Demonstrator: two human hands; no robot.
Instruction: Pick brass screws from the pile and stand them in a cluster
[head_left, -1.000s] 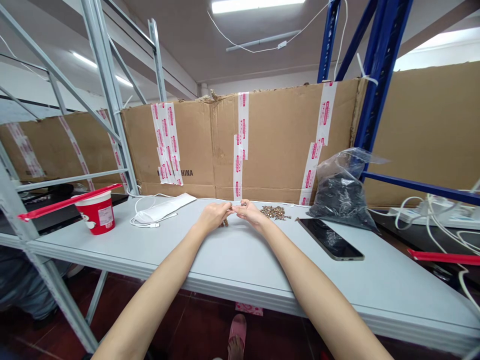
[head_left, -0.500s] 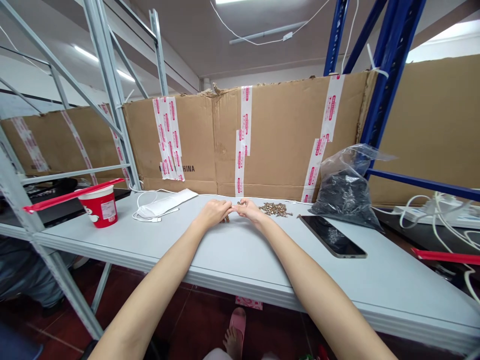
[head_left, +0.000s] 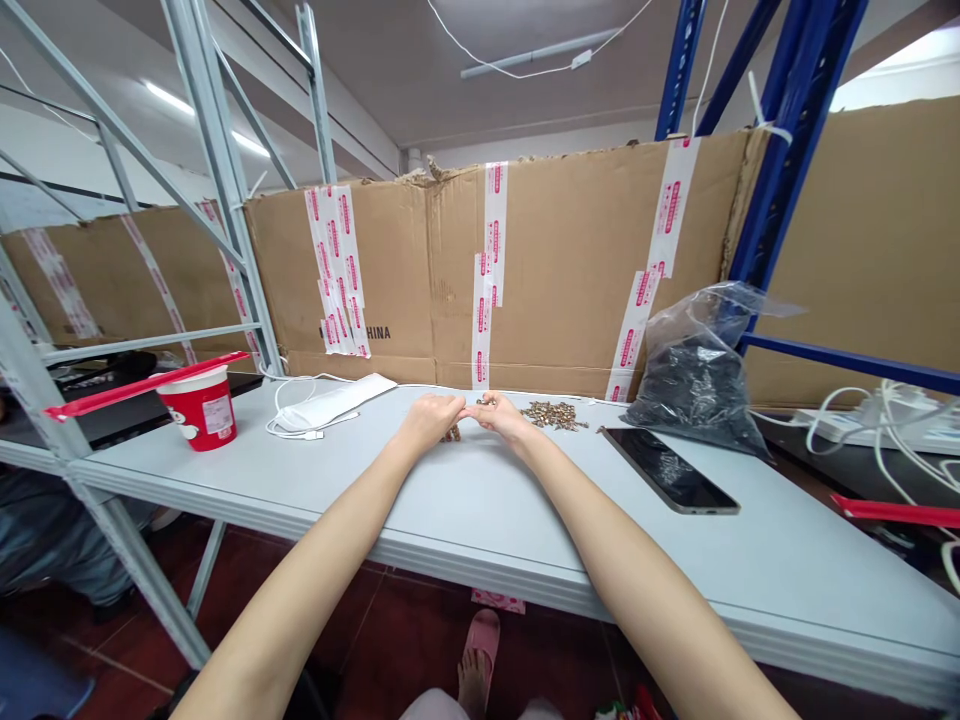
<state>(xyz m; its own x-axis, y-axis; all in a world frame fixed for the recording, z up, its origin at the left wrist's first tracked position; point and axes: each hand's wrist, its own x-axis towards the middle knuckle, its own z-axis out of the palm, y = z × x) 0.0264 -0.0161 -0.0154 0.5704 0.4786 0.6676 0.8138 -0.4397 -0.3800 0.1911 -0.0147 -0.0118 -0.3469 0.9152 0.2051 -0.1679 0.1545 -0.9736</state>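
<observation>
My left hand point(head_left: 430, 421) and my right hand point(head_left: 502, 416) meet fingertip to fingertip just above the tabletop, both with fingers closed in a pinch. Whatever sits between the fingertips is too small to make out. Small brass-coloured metal pieces point(head_left: 452, 434) show below the fingers of my left hand, partly covered by it. Right of my right hand lies a loose pile of similar small metal pieces point(head_left: 555, 415), some partly hidden behind that hand.
A phone point(head_left: 675, 470) and a clear bag of black material point(head_left: 694, 395) are on the right of the grey table point(head_left: 480, 520). Left stand a red cup point(head_left: 201, 408) and a white flat device point(head_left: 337, 402) with cables. A cardboard wall point(head_left: 570, 270) closes the back.
The view has shifted slightly. Both hands stay together in nearly the same place, with a small change in the right fingers; nothing else has visibly moved.
</observation>
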